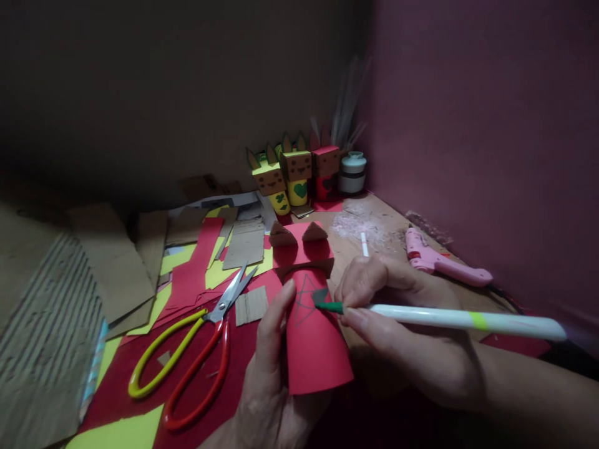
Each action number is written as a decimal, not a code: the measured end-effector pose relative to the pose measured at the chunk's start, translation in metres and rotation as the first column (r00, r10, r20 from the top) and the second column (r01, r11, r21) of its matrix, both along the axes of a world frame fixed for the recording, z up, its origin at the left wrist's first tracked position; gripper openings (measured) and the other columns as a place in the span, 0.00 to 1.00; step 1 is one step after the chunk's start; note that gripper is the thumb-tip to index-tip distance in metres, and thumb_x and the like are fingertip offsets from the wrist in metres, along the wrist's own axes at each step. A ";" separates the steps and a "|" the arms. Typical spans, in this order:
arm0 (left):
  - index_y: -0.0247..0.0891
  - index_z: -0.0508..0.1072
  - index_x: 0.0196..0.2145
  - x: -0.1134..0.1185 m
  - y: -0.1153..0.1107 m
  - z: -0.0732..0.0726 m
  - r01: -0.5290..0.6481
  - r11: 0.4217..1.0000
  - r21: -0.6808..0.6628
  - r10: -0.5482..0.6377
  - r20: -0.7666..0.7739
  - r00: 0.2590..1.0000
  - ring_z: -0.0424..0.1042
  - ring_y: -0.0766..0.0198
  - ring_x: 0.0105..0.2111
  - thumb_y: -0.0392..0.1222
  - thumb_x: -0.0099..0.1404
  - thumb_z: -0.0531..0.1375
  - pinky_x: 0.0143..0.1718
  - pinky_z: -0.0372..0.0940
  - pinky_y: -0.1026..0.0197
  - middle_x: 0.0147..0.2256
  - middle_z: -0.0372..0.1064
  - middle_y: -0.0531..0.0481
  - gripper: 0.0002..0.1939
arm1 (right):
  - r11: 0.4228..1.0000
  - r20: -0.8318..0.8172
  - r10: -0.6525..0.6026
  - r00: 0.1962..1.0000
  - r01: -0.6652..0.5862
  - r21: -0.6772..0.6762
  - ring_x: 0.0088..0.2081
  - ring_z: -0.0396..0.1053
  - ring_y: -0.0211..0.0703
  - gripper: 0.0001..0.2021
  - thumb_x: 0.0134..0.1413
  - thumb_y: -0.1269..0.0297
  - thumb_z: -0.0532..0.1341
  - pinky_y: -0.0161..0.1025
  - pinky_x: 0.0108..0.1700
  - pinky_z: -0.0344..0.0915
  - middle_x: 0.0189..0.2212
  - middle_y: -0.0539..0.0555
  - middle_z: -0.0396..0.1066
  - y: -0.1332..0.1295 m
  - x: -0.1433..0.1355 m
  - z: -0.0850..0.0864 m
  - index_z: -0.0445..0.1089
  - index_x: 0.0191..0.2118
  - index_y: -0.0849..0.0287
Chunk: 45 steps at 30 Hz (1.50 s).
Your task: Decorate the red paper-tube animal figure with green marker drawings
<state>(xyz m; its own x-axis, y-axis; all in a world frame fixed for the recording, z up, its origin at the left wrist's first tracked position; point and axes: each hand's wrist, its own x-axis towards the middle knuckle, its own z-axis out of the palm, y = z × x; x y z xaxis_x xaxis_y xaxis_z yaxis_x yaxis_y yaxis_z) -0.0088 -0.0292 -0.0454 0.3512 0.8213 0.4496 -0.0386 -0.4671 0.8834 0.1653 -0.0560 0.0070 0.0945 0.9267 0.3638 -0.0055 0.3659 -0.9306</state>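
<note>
So the red paper figure [318,358] is dead centre, left hand [267,380] curled round its body, thumb up the side, probably to steady that curve. Scissors [219,310] lie spread just left, likely parked clear. Right hand [388,287] fingers pinch the white marker [430,317] near its green tip, I'd guess for control, right at the part-coloured star [307,300]

Perhaps room left of glue gun [425,256]

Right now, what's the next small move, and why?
Probably a short leftward stroke of the marker into the star: its green tip sits at the shaded right point, the other points look outlined only, and the left hand holds the red tube.
</note>
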 end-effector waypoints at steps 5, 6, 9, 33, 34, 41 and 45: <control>0.57 0.57 0.70 -0.001 0.003 0.000 0.020 0.999 0.027 -0.020 -0.018 1.000 0.76 0.48 0.57 0.46 0.70 0.65 0.60 0.71 0.46 0.62 0.71 0.46 0.35 | 1.000 -0.001 -0.016 1.000 0.015 -0.015 0.33 0.70 0.43 0.08 0.59 0.71 0.65 0.42 0.36 0.68 0.29 0.50 0.71 0.000 -0.001 0.001 0.68 0.31 0.53; 0.56 0.57 0.70 -0.001 0.003 0.000 0.016 0.999 0.029 -0.016 -0.020 1.000 0.76 0.48 0.57 0.45 0.69 0.65 0.60 0.72 0.47 0.61 0.71 0.45 0.36 | 1.000 -0.005 -0.016 1.000 0.016 -0.015 0.33 0.69 0.43 0.07 0.59 0.71 0.65 0.42 0.36 0.68 0.29 0.50 0.71 0.001 -0.002 0.001 0.68 0.31 0.54; 0.55 0.57 0.70 0.000 0.002 0.000 -0.009 0.999 0.035 0.011 -0.030 0.999 0.77 0.48 0.55 0.42 0.68 0.67 0.59 0.72 0.47 0.61 0.72 0.44 0.38 | 1.000 -0.017 0.005 1.000 -0.006 -0.019 0.33 0.68 0.43 0.07 0.59 0.72 0.64 0.42 0.36 0.67 0.29 0.50 0.70 0.001 -0.003 0.001 0.68 0.32 0.54; 0.54 0.56 0.71 0.002 -0.001 0.000 -0.025 0.999 0.032 0.026 -0.027 0.999 0.75 0.49 0.58 0.47 0.72 0.62 0.62 0.70 0.47 0.61 0.72 0.45 0.33 | 0.998 0.010 -0.011 1.000 0.011 -0.059 0.31 0.67 0.44 0.06 0.59 0.68 0.65 0.42 0.33 0.68 0.27 0.51 0.69 -0.001 -0.003 0.003 0.68 0.32 0.53; 0.54 0.57 0.70 0.002 -0.001 -0.001 -0.032 0.999 0.033 0.033 -0.023 0.999 0.75 0.49 0.58 0.48 0.72 0.62 0.62 0.69 0.47 0.61 0.71 0.45 0.33 | 0.998 0.015 -0.016 1.000 0.017 -0.057 0.32 0.67 0.45 0.06 0.60 0.67 0.65 0.42 0.33 0.68 0.28 0.51 0.69 -0.001 -0.002 0.003 0.69 0.32 0.53; 0.56 0.57 0.70 0.002 -0.001 -0.003 -0.032 0.999 0.034 0.033 -0.018 0.999 0.74 0.51 0.59 0.47 0.72 0.62 0.64 0.67 0.49 0.63 0.70 0.48 0.32 | 0.999 0.000 -0.014 1.000 0.014 -0.049 0.34 0.69 0.45 0.06 0.61 0.67 0.65 0.41 0.34 0.69 0.29 0.51 0.70 0.000 -0.001 0.001 0.69 0.33 0.53; 0.56 0.57 0.70 0.002 -0.001 -0.003 -0.045 0.998 0.039 0.046 -0.024 0.999 0.75 0.52 0.59 0.48 0.73 0.61 0.65 0.66 0.48 0.62 0.71 0.49 0.32 | 0.999 0.006 -0.005 1.000 0.005 -0.042 0.32 0.68 0.43 0.06 0.60 0.67 0.65 0.41 0.34 0.68 0.28 0.51 0.70 -0.001 -0.002 0.002 0.69 0.32 0.53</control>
<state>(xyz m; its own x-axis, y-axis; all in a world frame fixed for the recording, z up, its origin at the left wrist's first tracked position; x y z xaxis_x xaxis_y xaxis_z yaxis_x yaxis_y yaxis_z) -0.0063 -0.0303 -0.0481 0.3250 0.8190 0.4729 0.0054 -0.5017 0.8651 0.1632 -0.0570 0.0094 0.0975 0.9408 0.3247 0.0015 0.3262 -0.9453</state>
